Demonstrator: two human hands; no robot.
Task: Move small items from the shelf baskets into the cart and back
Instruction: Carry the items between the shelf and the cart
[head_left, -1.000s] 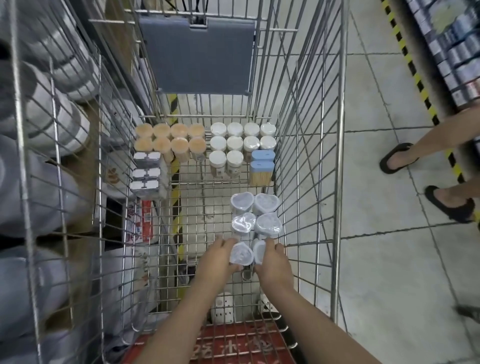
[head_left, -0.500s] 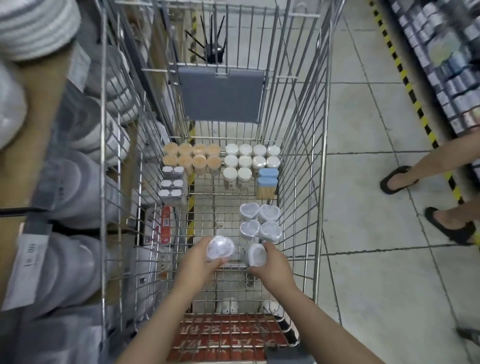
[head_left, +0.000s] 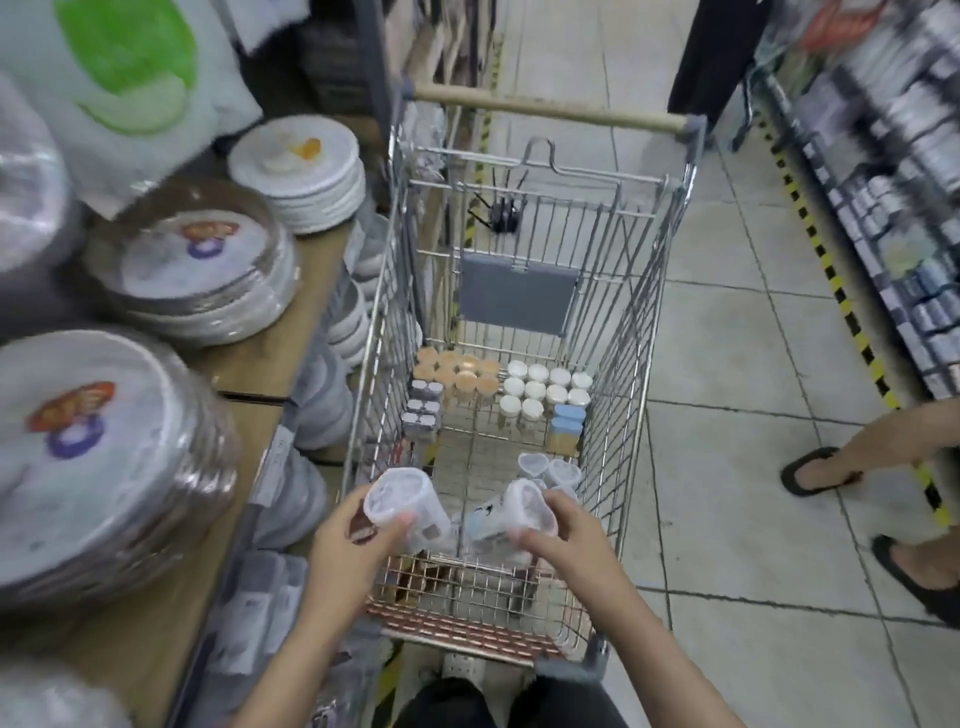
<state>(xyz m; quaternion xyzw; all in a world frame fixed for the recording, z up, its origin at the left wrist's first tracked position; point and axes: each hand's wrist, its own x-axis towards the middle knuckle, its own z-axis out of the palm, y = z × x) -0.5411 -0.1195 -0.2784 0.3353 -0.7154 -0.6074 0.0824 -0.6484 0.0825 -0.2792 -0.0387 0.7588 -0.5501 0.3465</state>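
Holding a clear plastic container in each hand above the near end of the cart (head_left: 644, 291).

Over on the left a wooden shelf (head_left: 291, 332) has stacks of wrapped paper plates (head_left: 93, 457), all pretty blurry. Next, the left hand (head_left: 353, 540) has its fingers and thumb curled round a clear container (head_left: 400, 501), lid tipped up toward the camera. Just beside it, the right hand (head_left: 561, 535) grips a second clear container (head_left: 519, 514), thumb and fingers wrapped around the sides. Down in the cart there are more clear heart-lid tubs (head_left: 550, 470), and further back orange-lid jars (head_left: 457, 374), white-lid jars (head_left: 545, 389) and a couple of blue-lid ones (head_left: 566, 421). On the far right, somebody's feet in black flip-flops (head_left: 815, 478) on the tile floor.
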